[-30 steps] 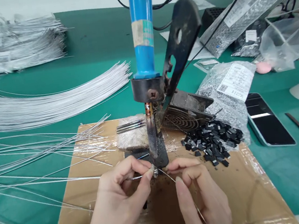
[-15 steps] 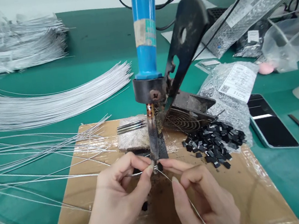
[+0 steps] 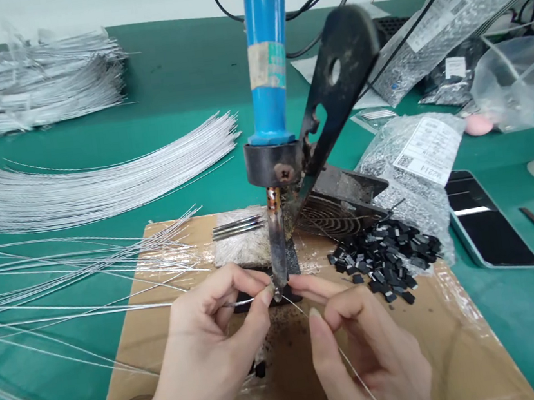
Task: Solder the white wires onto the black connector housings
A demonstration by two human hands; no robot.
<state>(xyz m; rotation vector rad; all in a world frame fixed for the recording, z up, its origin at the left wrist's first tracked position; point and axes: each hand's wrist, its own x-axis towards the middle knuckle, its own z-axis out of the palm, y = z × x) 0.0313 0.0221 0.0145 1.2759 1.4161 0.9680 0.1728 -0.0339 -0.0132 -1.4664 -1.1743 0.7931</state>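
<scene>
A blue-handled soldering iron [image 3: 268, 63] hangs upright in a black stand, its tip [image 3: 277, 250] pointing down at a cardboard sheet [image 3: 450, 340]. My left hand [image 3: 216, 342] pinches a thin silver wire [image 3: 115, 309] and holds its end against the tip. My right hand [image 3: 362, 337] pinches a fine solder wire [image 3: 353, 371] and touches it to the same spot. A pile of small black parts [image 3: 385, 257] lies just right of the iron.
Bundles of silver wires [image 3: 90, 183] fan over the green table at left, with more stacked at the back left [image 3: 29, 86]. Plastic bags of parts [image 3: 411, 150] and a phone [image 3: 488, 221] lie at right. A metal grille [image 3: 332, 215] sits behind the iron.
Both hands have shifted slightly upward toward the iron tip, keeping their pinch on the wires. The view has drifted a little.
</scene>
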